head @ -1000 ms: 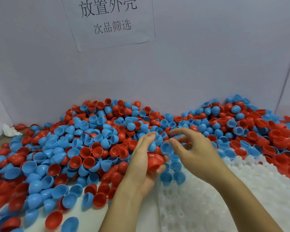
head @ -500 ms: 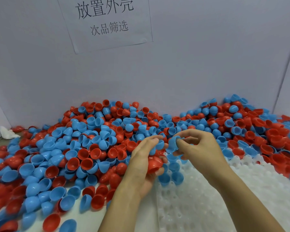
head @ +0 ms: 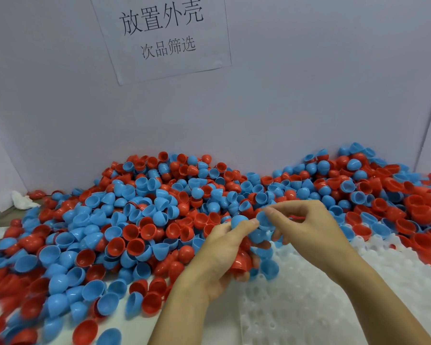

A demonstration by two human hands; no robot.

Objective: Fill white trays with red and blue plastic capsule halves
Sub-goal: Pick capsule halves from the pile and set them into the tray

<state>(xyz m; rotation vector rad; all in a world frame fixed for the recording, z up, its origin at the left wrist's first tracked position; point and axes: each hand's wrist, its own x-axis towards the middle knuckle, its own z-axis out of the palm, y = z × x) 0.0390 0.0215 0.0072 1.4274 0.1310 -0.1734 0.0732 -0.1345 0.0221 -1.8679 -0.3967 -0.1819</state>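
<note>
Blue half [head: 263, 219] pinched by right hand [head: 306, 230], opening facing left hand [head: 224, 255].

**Glossy plastic, matt paper**

The red and blue capsule halves [head: 144, 220] across the middle of the frame are smooth, shiny plastic. At lower right, the white tray [head: 309, 307] is translucent, bumpy plastic. The printed sheet [head: 164, 38] at upper centre is matt paper on a matt wall [head: 309, 95].

The right hand [head: 306, 230], which a second ago hovered with spread fingers, has closed thumb and forefinger on a blue capsule half [head: 264, 219] and brought it against the left hand [head: 224, 252].
</note>
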